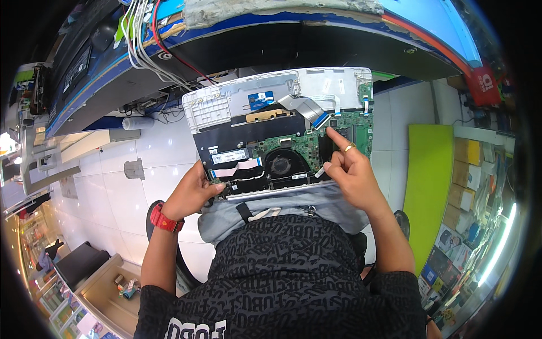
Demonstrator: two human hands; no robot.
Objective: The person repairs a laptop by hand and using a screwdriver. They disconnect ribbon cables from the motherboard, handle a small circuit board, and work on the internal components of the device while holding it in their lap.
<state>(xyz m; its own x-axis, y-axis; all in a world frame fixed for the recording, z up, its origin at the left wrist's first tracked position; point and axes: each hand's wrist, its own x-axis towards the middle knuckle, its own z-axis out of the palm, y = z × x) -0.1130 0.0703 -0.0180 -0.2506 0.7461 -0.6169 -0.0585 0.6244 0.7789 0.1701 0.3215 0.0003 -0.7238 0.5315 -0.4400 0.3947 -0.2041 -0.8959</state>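
Note:
An opened laptop base (237, 135) rests across my lap, its inner parts showing. My left hand (195, 191) grips its near left corner, the thumb on top and the other fingers partly hidden at the edge. My right hand (353, 175) is over the right side. Its index finger stretches out to the blue end of a wide grey ribbon cable (307, 108), beside the green circuit board (293, 143). The other fingers are bent, and a small white piece (320, 171) shows by the thumb. A black fan (280, 164) and a pale ribbon cable (240, 168) lie between my hands.
Beyond the laptop stands a workbench with a blue edge (282, 20); white cables (135, 45) hang over it. At the right is a green panel (427, 186) beside a glass display case (474, 237). A beige bin (110, 288) stands at the lower left.

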